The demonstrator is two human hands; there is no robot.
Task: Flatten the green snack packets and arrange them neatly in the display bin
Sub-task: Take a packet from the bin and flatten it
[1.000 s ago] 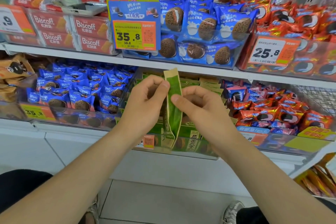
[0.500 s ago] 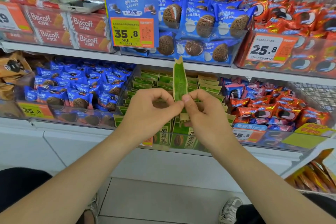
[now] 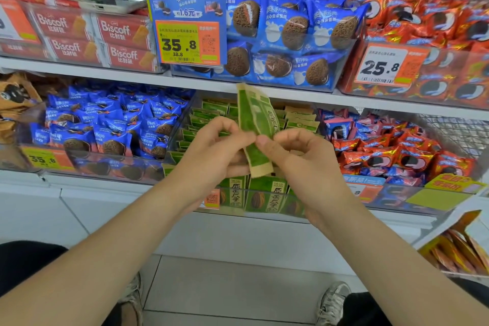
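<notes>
A green and tan snack packet [image 3: 253, 119] stands nearly upright between my hands, in front of the middle shelf. My left hand [image 3: 211, 151] pinches its left side and my right hand [image 3: 296, 156] pinches its right side, thumbs meeting near the packet's middle. Behind and below sits the clear display bin [image 3: 182, 127], holding several rows of the same green packets [image 3: 211, 116], some standing upright at its front [image 3: 267, 193].
Blue cookie packs [image 3: 111, 127] fill the bin to the left, red ones [image 3: 391, 151] the bin to the right. The upper shelf [image 3: 105, 71] carries Biscoff boxes, blue cookie bags and price tags. White floor and my shoes lie below.
The packet has turned from edge-on to showing more of its face, and its lower end now hangs below my fingers. Both hands kept their pinch and shifted slightly.
</notes>
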